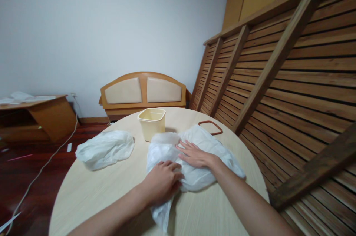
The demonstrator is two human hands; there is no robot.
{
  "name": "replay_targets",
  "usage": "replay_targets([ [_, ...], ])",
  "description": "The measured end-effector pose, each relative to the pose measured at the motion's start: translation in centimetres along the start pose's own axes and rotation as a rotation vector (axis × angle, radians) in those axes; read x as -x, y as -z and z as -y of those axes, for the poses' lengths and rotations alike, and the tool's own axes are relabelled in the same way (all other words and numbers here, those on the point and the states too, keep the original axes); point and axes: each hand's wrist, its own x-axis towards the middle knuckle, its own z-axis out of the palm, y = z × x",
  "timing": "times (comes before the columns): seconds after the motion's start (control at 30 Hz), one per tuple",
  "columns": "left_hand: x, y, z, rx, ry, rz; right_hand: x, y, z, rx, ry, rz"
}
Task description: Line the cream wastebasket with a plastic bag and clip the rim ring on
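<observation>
Forearms lie nearest, the crumpled white bag spread beneath the fingers.

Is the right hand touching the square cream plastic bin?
No: the right hand lies spread on the crumpled, thin white sheet, and the square cream plastic bin stands apart from that hand.

White is shared by the right bag and the left bag, while the bin is coloured pale yellow, the ring red-brown, the bench grained beige, the slats striped brown.
</observation>
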Motion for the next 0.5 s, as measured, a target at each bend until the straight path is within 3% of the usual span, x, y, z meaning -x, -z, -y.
replay_targets([
  [0.1,-0.5,0.3,0.4,-0.037,0.052,-0.046,0.7,0.4,1.0,0.052,0.062,-0.038],
  [0.23,-0.4,0.2,1.4,-0.061,-0.014,-0.136,1.6,1.2,2.6,0.185,0.087,-0.251],
  [0.37,-0.3,-0.6,2.0,-0.058,0.006,-0.096,0.5,1.1,2.4,0.137,0.133,-0.431],
  [0.5,-0.3,-0.5,1.6,-0.054,-0.001,-0.059,-1.6,0.1,1.2,-0.02,0.209,-0.401],
])
